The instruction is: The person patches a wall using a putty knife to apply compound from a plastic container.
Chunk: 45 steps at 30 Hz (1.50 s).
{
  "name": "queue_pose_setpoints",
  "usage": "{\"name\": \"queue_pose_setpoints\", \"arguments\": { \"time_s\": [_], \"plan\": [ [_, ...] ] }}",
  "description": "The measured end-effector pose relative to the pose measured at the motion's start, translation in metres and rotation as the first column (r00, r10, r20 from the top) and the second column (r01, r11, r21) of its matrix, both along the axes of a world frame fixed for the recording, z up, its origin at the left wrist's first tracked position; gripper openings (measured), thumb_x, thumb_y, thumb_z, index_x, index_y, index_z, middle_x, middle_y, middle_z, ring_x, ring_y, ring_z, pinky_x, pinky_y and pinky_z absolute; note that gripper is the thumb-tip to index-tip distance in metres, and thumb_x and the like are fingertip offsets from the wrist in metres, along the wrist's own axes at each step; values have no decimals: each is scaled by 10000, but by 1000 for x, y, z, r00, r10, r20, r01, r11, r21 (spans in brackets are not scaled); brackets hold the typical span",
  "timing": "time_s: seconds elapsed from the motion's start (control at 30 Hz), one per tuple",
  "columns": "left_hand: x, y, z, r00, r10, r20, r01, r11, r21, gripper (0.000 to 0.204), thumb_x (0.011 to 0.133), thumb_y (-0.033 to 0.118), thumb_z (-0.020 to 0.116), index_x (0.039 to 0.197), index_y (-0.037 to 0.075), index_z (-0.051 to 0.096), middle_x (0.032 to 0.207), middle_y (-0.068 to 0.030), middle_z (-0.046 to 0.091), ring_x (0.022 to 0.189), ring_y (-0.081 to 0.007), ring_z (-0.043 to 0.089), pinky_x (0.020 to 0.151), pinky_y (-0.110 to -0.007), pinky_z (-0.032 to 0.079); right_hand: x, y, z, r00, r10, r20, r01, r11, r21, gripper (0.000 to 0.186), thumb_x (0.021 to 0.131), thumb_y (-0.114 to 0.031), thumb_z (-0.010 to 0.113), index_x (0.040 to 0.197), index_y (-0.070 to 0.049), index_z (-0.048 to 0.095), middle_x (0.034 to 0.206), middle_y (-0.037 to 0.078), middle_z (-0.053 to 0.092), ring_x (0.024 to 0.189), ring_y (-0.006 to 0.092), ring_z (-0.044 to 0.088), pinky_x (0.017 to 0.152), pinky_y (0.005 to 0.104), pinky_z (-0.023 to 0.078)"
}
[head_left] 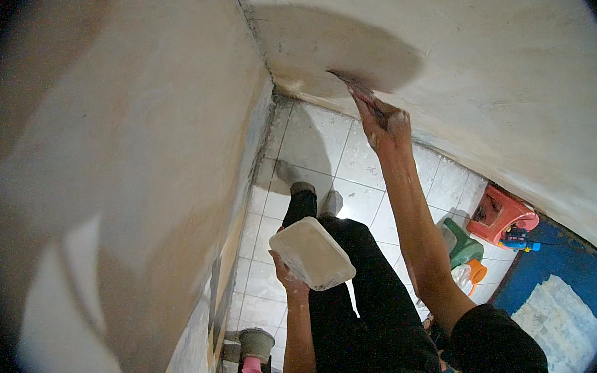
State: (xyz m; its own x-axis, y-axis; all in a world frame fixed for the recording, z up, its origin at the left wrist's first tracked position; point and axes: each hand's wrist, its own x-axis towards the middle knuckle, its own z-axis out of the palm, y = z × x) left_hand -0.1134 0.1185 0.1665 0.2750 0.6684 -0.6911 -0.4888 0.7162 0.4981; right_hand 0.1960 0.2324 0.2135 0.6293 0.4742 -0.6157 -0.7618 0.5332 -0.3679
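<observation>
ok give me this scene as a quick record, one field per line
left hand: holding a pale tub
right hand: raised to the wall right of the corner; grip unclear
floor: pale tiles, marked with specks
lower left: pail, pink dipper
right side: red plastic item, blue panel
</observation>
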Motion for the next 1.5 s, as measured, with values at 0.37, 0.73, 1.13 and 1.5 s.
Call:
{"name": "queue_pose_setpoints", "arguments": {
  "time_s": [0.37,0.73,1.13,1.5],
  "plan": [
    [-2,1,3,998,64,22,-63,997,-41,553,925,485,276,1310,92,343,1301,-123,409,1182,-298,410,991,-454,342,32,-2,-78,319,619,718,-195,784,-590,355,927,-53,288,1151,222,314,1195,306,434,1068,390,494,956,430,445],
    [1,-1,-2,997,47,63,-46,999,-29,555,922,494,280,1310,104,353,1313,-110,403,1188,-298,406,992,-453,340,50,-16,-55,624,677,391,-373,697,-613,387,916,-134,448,1189,135,395,1240,159,476,1064,157,495,1023,264,357],
    [5,5,9,999,32,6,-31,997,-71,580,903,521,322,1299,99,364,1288,-113,425,1166,-292,427,970,-444,366,50,-11,-62,996,23,-89,-10,989,148,310,916,15,302,1174,177,358,1221,266,429,1082,340,474,984,415,418],
    [8,3,11,1000,22,6,-21,995,-93,571,914,503,305,1313,96,335,1273,-127,428,1154,-281,440,951,-431,397,-17,-20,-78,676,554,486,-492,830,-262,236,872,-150,530,1001,20,630,1103,160,594,1057,222,549,904,290,436]
  ]
}}
